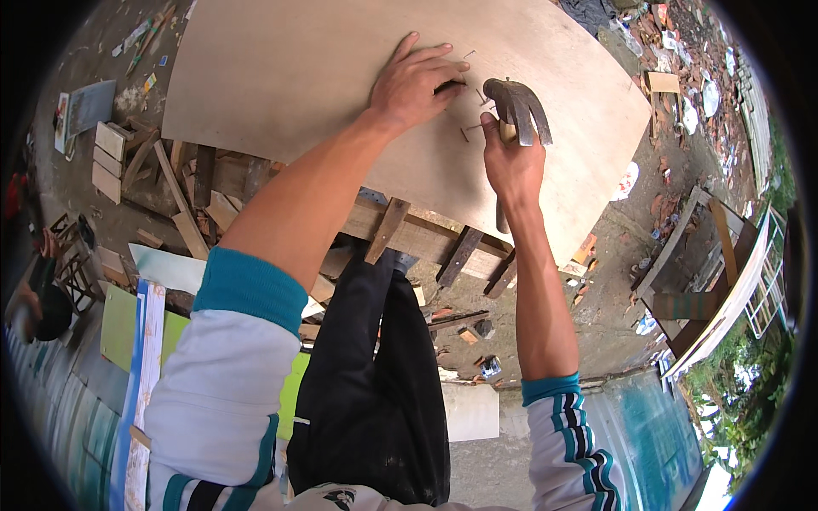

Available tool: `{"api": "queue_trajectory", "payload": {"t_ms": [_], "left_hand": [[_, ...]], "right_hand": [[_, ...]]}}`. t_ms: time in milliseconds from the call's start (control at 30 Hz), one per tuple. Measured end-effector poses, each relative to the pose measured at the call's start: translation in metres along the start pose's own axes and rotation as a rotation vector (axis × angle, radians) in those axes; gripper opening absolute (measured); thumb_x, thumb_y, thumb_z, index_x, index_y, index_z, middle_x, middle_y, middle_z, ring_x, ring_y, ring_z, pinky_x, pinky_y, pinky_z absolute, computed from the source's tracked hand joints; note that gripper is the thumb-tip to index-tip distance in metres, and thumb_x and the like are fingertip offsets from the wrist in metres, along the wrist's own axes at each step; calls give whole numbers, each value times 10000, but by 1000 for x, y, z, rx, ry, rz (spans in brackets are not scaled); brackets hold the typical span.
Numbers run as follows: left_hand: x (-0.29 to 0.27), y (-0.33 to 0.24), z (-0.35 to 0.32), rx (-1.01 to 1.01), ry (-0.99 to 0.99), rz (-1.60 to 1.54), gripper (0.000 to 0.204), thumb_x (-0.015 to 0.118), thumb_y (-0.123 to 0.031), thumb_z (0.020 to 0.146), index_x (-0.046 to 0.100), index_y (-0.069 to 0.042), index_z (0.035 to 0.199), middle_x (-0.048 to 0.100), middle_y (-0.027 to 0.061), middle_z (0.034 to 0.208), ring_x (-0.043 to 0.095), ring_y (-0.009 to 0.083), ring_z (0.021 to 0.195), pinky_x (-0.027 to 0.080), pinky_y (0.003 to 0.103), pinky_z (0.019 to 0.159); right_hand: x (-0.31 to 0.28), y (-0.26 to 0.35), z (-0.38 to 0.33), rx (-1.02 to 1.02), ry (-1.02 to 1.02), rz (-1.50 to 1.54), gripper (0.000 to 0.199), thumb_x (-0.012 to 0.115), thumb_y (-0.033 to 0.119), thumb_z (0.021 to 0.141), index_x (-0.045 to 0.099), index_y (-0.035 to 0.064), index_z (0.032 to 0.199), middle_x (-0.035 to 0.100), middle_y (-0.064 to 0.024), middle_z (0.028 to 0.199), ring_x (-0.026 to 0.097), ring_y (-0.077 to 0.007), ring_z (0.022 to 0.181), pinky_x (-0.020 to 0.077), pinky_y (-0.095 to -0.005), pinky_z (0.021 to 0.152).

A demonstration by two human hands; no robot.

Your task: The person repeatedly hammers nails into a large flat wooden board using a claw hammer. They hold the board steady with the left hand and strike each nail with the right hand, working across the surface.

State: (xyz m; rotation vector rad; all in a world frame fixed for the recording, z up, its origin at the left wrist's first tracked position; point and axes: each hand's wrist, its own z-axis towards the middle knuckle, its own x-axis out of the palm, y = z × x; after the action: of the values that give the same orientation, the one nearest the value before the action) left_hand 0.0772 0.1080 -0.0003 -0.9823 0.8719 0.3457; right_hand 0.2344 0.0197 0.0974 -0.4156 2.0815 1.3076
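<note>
A large plywood sheet [281, 68] lies before me at the top of the view. My left hand [416, 89] rests on it, palm down, fingers spread and slightly bent. Several loose nails [470, 131] lie on the sheet between my hands; some are close to the left thumb and fingertips. My right hand [515, 167] grips a claw hammer [521, 111] high on its wooden handle, just below the head. The hammer's claw points toward me on the right side, and the handle's lower end shows below my wrist.
Wooden supports [388, 230] stick out from under the sheet's near edge. Scrap wood [183, 204] is piled at the left, with rubble and litter [682, 77] at the right. A broken wooden frame [682, 255] stands at the far right. Another person [43, 298] is at the left rim, blurred.
</note>
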Motion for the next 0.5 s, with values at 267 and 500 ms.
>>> {"api": "queue_trajectory", "payload": {"t_ms": [267, 500], "left_hand": [[-12, 20, 8, -103, -45, -115, 277, 669, -269, 954, 677, -116, 1184, 649, -13, 1350, 584, 218, 1252, 260, 444, 1229], [-18, 4, 30, -296, -177, 372, 458, 543, -356, 983, 589, -62, 1331, 441, 173, 1516, 360, 311, 1435, 170, 602, 1196]], "right_hand": [[-12, -13, -8, 9, -28, -30, 439, 690, 326, 961, 643, 15, 1268, 708, -227, 1071, 681, -353, 983, 530, -435, 861], [-13, -4, -1, 186, 63, 11, 447, 689, 330, 961, 648, 3, 1263, 714, -240, 1111, 697, -379, 1035, 521, -439, 915]]}}
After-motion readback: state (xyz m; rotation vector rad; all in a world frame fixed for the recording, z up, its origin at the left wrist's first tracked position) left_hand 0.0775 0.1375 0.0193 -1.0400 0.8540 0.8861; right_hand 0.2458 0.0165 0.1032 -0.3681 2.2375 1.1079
